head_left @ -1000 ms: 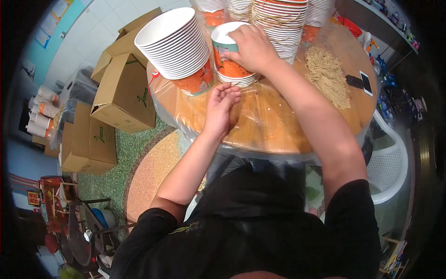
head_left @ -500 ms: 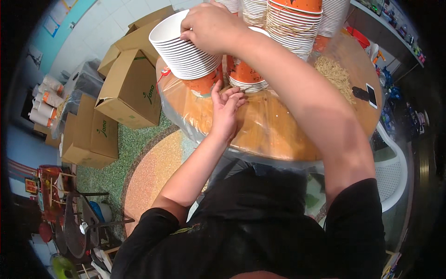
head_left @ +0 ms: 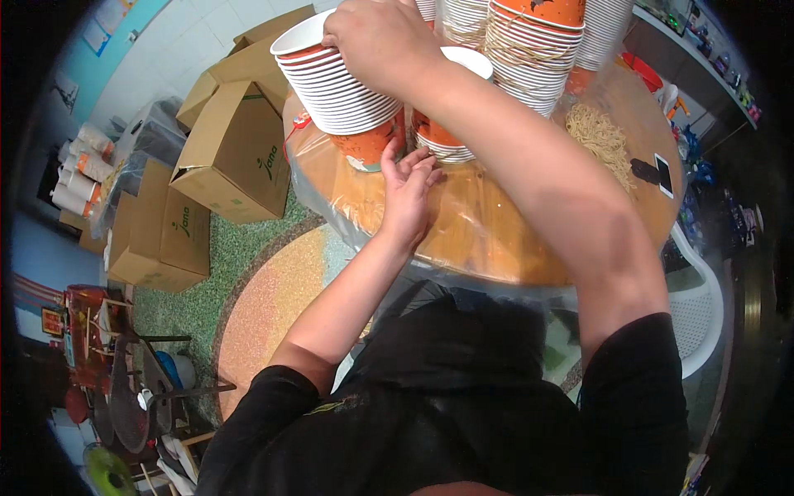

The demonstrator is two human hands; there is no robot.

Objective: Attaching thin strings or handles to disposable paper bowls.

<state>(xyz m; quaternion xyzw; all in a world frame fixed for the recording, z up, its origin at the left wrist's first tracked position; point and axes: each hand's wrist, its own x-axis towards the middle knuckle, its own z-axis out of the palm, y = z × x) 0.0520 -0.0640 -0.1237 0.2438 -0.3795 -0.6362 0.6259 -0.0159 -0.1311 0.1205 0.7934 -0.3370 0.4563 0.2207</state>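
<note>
A tall nested stack of white-rimmed orange paper buckets leans slightly on the round wooden table. My right hand pinches the rim of its top bucket; a strip of orange shows under that rim. Low beside the stack's base, my left hand is palm up with fingers apart, holding nothing I can see. Just right of it stands a shorter bucket stack, partly hidden by my right forearm. Behind, a taller stack has tan rubber bands around it.
A heap of tan rubber bands lies at the table's right, near a phone and a small dark object. Cardboard boxes stand on the floor at left. A white plastic chair is at right.
The top bucket's rim now sits a little above the others, with orange showing below it. My right hand stays on that rim; my left hand has barely moved.
</note>
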